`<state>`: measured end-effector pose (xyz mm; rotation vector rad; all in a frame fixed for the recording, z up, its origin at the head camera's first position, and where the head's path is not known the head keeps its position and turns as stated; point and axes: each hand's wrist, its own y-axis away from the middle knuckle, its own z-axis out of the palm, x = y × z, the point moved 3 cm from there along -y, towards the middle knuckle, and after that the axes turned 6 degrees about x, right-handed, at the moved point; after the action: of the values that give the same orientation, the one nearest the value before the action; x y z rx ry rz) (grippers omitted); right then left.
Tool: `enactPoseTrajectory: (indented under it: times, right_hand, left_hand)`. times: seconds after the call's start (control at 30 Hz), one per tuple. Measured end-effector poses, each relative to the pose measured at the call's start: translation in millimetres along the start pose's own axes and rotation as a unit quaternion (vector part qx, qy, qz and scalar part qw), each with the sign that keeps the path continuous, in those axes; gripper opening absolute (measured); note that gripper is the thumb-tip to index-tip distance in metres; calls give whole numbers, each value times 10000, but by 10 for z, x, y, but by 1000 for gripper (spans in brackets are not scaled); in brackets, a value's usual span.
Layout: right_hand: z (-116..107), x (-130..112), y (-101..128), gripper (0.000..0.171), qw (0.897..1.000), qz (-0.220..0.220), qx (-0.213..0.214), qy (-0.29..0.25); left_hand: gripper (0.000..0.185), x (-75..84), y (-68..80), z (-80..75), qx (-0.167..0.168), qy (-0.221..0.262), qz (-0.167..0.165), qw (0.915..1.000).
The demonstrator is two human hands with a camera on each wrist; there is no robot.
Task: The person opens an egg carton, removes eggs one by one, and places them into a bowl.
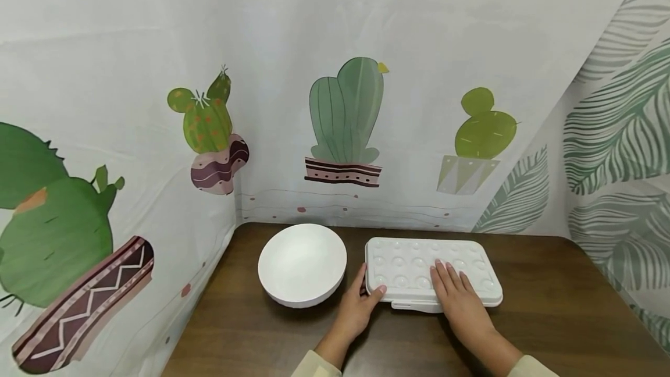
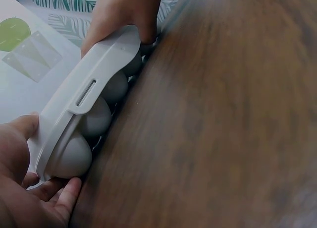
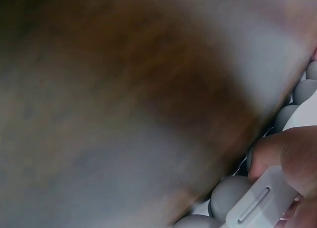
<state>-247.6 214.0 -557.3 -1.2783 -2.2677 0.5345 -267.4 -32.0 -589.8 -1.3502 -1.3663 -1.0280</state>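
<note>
From the head camera, the white egg tray point(image 1: 433, 273) sits on the brown table point(image 1: 549, 319), just right of centre, with a white bowl point(image 1: 302, 263) just beside it at nine o'clock. The left hand point(image 1: 357, 309) grips the tray's near left corner, thumb curled onto the dimpled lid, fingers tucked round the edge. The right hand point(image 1: 460, 298) lies flat on top, fingers straight and spread toward twelve o'clock, while its thumb drops out of sight over the near edge. A cactus-print cloth point(image 1: 345, 121) hangs behind. Both forearms are cut off at the bottom of the frame.

Over to the left wrist camera: the tray point(image 2: 84, 101) runs from seven o'clock up to twelve, seen edge-on, its rounded cups touching the table point(image 2: 223, 119). The left hand point(image 2: 25, 188) holds its near end, thumb above, fingers curled beneath. The right hand point(image 2: 124, 15) holds the far end at twelve o'clock, a finger hooked under the rim. The tabletop is blurred here.

On the right wrist camera, almost everything is a smear. At four o'clock the tray's slotted latch tab point(image 3: 257, 208) shows, with the right hand's thumb point(image 3: 287, 151) pressing just above it. Rounded cups point(image 3: 230, 193) peek out beneath; the rest of the hand is hidden.
</note>
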Motion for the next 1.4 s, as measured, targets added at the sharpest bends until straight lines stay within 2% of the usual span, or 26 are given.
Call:
enactPoseTrajectory:
  times: [0.63,1.13,1.4]
  right_hand:
    - [4,-8,-1,75,9999,38,-140,-8]
    - [7,2,-14,89,9967,264,-651,-400]
    - [8,11,5,87,9974,292,-504,-430]
  left_hand:
    - [82,-17,-15,-4,56,-26,-43,10000]
    - [83,-14,-18,-3,56,-98,5,9999]
    - [82,-17,-26,8,28,-107,3,9999]
